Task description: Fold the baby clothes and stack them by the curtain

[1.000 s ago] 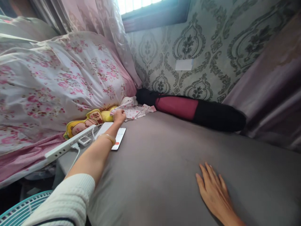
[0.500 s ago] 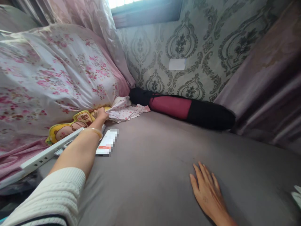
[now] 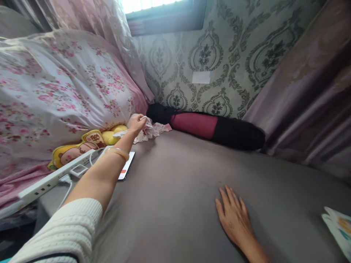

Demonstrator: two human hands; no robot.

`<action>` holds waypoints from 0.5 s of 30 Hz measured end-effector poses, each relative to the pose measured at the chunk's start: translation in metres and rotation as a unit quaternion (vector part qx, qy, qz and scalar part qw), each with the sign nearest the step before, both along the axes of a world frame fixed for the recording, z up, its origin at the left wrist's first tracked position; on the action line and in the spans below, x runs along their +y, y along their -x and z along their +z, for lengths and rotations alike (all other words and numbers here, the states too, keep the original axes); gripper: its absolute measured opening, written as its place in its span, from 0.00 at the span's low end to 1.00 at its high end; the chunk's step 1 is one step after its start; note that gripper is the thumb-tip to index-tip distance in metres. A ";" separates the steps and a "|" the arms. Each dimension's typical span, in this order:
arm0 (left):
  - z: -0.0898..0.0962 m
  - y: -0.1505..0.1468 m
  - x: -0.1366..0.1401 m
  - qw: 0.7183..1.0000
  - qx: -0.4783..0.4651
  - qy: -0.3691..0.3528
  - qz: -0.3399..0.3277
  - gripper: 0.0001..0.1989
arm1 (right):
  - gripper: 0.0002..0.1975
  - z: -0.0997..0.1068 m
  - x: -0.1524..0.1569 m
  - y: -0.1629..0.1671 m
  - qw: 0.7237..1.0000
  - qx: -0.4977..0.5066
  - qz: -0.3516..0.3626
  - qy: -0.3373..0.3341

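My left hand (image 3: pixel 137 124) reaches to the far left of the bed, its fingers closed on a crumpled white cloth with a small pink print (image 3: pixel 153 132). Part of the cloth lies on the grey sheet (image 3: pixel 175 190); whether it is a garment I cannot tell. Beside that hand sits a yellow plush toy with a cartoon face (image 3: pixel 74 152). Under my left forearm lies a phone (image 3: pixel 128 166), partly covered, its screen lit. My right hand (image 3: pixel 234 215) rests palm down on the sheet, fingers spread, holding nothing.
A white power strip (image 3: pixel 52 179) with plugs and cables runs along the left edge. A long black and dark red bag (image 3: pixel 194 125) lies against the patterned wall. Flowered fabric (image 3: pixel 90 80) rises at the left. Printed paper or a booklet (image 3: pixel 338 230) shows at the right edge.
My left hand has moved right and slightly up from beside the plush toy, drawing the cloth up with it. More of the yellow toy shows. My right hand stays flat; the view has shifted slightly.
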State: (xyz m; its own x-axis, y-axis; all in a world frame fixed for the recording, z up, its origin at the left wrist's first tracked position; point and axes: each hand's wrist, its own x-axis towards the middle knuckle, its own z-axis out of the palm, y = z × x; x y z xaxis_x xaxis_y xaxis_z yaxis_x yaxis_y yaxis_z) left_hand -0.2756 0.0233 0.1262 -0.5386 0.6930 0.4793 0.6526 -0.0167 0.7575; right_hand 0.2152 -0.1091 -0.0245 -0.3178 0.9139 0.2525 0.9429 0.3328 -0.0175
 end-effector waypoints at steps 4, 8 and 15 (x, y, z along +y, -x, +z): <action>-0.002 -0.050 0.001 0.982 -0.141 -0.090 -0.091 0.14 | 0.33 0.000 -0.001 0.000 1.000 0.002 0.007 -0.005; -0.015 -0.107 -0.007 0.943 -0.259 -0.132 -0.163 0.16 | 0.32 0.000 0.000 -0.001 1.000 0.017 0.013 -0.007; -0.043 -0.195 -0.037 0.863 -0.426 -0.085 -0.258 0.23 | 0.29 0.009 -0.005 0.000 0.998 0.055 0.023 0.019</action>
State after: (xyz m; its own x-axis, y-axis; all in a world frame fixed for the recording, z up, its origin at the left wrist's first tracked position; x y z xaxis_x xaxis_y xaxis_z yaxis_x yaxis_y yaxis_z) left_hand -0.0808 -0.0137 0.0831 -0.3860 0.9048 0.1798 -0.2685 -0.2966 0.9165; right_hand 0.2151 -0.1141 -0.0155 -0.3319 0.9086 0.2536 0.9181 0.3729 -0.1344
